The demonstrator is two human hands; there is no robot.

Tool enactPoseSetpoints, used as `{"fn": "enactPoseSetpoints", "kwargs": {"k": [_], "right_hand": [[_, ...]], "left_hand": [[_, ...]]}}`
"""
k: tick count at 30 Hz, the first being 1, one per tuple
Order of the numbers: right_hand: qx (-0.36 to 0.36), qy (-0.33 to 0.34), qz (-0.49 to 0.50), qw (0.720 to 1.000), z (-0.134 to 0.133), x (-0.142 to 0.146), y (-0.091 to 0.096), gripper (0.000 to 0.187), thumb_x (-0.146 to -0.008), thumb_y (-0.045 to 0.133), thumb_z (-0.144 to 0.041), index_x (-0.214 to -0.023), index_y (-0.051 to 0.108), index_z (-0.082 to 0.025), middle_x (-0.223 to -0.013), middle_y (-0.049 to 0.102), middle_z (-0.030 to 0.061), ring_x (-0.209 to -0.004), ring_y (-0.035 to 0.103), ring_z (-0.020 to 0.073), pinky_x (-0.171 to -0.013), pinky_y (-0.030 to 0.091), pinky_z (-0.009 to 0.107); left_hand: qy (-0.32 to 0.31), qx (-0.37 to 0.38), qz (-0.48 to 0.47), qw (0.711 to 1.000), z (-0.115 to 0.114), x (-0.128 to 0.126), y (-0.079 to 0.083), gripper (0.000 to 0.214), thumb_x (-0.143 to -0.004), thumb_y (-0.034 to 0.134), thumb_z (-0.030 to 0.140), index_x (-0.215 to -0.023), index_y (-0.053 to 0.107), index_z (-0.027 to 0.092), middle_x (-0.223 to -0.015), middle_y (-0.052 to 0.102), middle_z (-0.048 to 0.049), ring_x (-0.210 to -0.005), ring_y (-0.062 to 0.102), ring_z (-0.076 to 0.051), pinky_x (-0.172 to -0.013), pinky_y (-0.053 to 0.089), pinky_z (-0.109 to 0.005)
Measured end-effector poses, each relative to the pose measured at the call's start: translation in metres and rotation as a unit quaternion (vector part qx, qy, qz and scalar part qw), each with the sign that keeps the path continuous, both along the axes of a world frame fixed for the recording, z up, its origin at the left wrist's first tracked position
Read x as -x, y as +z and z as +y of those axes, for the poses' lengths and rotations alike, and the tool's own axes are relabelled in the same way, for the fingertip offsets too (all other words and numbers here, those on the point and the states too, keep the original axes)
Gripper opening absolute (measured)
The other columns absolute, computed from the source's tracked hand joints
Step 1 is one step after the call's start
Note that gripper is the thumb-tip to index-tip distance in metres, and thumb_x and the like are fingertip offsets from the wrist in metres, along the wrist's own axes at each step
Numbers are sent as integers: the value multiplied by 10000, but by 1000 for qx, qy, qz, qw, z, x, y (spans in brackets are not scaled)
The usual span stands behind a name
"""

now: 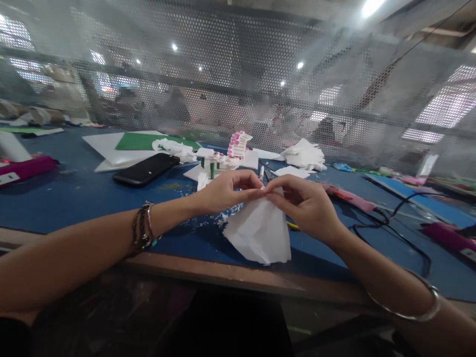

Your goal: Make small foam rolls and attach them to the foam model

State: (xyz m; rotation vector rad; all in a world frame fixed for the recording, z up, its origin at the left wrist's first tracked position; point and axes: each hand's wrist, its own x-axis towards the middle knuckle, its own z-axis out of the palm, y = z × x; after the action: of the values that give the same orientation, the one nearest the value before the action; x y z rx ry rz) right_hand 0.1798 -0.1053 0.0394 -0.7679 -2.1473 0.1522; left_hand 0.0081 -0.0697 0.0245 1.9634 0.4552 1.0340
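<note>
A thin white sheet (260, 230), paper or fabric, hangs in a fan shape over the table's front edge. My left hand (232, 191) pinches its gathered top between thumb and fingers. From the other side my right hand (303, 201) pinches the same top, so the fingertips of both hands meet there. Just behind the hands lie a pen-like white stick (261, 172) and small white pieces on short green stems (212, 170). Whatever else is between the fingertips is hidden.
A black phone (147, 169) lies at left, beside white and green sheets (139, 141). White cut pieces (304, 153) are piled at the back. To the right sits a pink hot-tool-like object (351, 198) with a black cable (394, 218). A perforated screen (223, 64) stands behind the blue table.
</note>
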Motion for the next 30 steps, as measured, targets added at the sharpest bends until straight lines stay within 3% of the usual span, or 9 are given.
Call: {"fn": "enactPoseSetpoints", "kwargs": {"k": [5,11,14,25,27,30], "right_hand": [[1,1,8,1000,-1,0,0,103,-735,506,-113,-756,593,-165,-672,617,-15,-536,512,57,-467,392,166],[-162,21,-103,981,0,-9,4,107,-741,561,-119,-813,606,-183,-724,668,2,-628,601,89,-581,467,184],[-194,33,-120,973,0,-12,5,141,-759,552,-126,-874,598,-192,-765,669,10,-683,610,99,-615,481,195],[-211,9,-97,973,2,-7,-1,130,-778,509,-112,-840,605,-174,-725,641,35,-679,590,112,-617,471,227],[-185,-9,-71,980,0,-6,-1,131,-774,503,-112,-809,614,-172,-703,641,27,-647,585,106,-594,464,220],[-82,-43,-7,996,1,-2,-1,141,-766,490,-116,-758,615,-182,-677,636,-1,-579,557,83,-520,437,191]], "left_hand": [[-27,22,-22,999,0,1,1,59,-704,576,170,-698,532,132,-685,517,17,-627,475,-71,-566,366,-185],[-42,87,2,995,-1,1,4,55,-701,561,124,-658,528,129,-641,517,34,-580,460,-48,-531,345,-155],[-38,113,2,993,-4,1,5,71,-707,551,118,-642,525,129,-632,521,34,-576,464,-46,-529,344,-151],[-22,115,-9,993,-2,0,4,67,-698,574,134,-644,534,138,-625,519,40,-571,460,-54,-528,338,-162],[-8,108,-12,994,-3,0,5,70,-706,568,139,-648,530,137,-615,508,39,-561,452,-53,-516,331,-163],[17,103,-19,994,-4,1,6,71,-706,570,146,-653,523,136,-601,494,42,-537,434,-52,-496,317,-169]]}}
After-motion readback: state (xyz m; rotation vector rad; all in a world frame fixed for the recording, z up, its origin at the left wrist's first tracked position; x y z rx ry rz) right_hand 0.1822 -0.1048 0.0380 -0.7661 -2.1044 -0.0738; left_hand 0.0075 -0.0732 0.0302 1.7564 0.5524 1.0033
